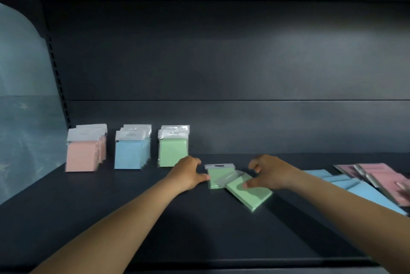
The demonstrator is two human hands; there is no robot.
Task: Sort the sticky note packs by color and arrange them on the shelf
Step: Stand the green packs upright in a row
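A: We had both hands down at the two loose green packs (235, 184) lying flat mid-shelf, one overlapping the other. Our left hand (188, 172) was spread wide, thumb touching the left edge of the rear pack, gripping nothing yet.

B: And our right hand (269, 172) was half open too, thumb resting on the slanted front pack, fingers curled above it. Nothing was lifted.

A: The standing green row (173, 147) sat just beside our left knuckles. We judged a careless sweep could topple it into the blue row (132, 149).

B: Also, the wrappers looked slick; squeezing the overlapped pair together, we might have let one slide out. The pink row (85, 149) seemed safely apart.
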